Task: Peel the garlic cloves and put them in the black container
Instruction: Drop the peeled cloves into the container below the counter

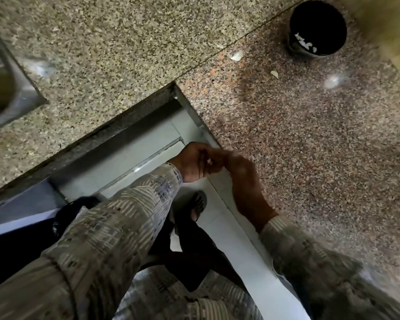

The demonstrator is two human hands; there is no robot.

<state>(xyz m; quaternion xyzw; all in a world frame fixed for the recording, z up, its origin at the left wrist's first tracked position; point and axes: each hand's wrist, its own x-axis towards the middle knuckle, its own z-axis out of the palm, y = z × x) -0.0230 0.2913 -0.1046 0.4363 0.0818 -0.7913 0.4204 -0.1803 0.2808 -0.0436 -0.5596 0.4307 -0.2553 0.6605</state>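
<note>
Tabletop: speckled granite tabletop [310,158] in an L shape. It fills the view from 9 o'clock round to 4 o'clock, with its inner corner just above centre.
Sink: a steel sink [7,88] at 9 o'clock, set into the tabletop and well apart from the work.
Sleeves: patterned sleeves come in from 7 and 5 o'clock and meet near centre.
Black container: the black container [310,51] stands upright at 1 o'clock on the tabletop, well apart from both hands. Its inside is too dark to show any contents.
Left hand: the left hand [192,162] sits just below centre, off the tabletop edge and over the floor. The wrist is bent and the fingers curl inward.
Left grip: narrow, closed round a small pale garlic clove [209,161].
Right hand: the right hand [243,181] reaches toward 10 o'clock across the tabletop edge, and its fingertips meet the left hand at the clove.
Right grip: motion blur hides it, so I cannot tell whether it pinches the skin or only touches it.
Scraps: two pale bits [237,56] [274,74] lie on the tabletop toward 1 o'clock, between the hands and the container. Whether they are skin or clove is unclear.
Risk, drop: the peeling is done over the floor gap rather than over the tabletop. A clove that slips from the grip would likely fall near the sandalled foot [198,204].
Risk, carry: the container is a long reach away, so a loosely held clove could be lost on the way or miss the rim.
Risk, mix-up: loose skin could stick to the clove and go into the container with it.
</note>
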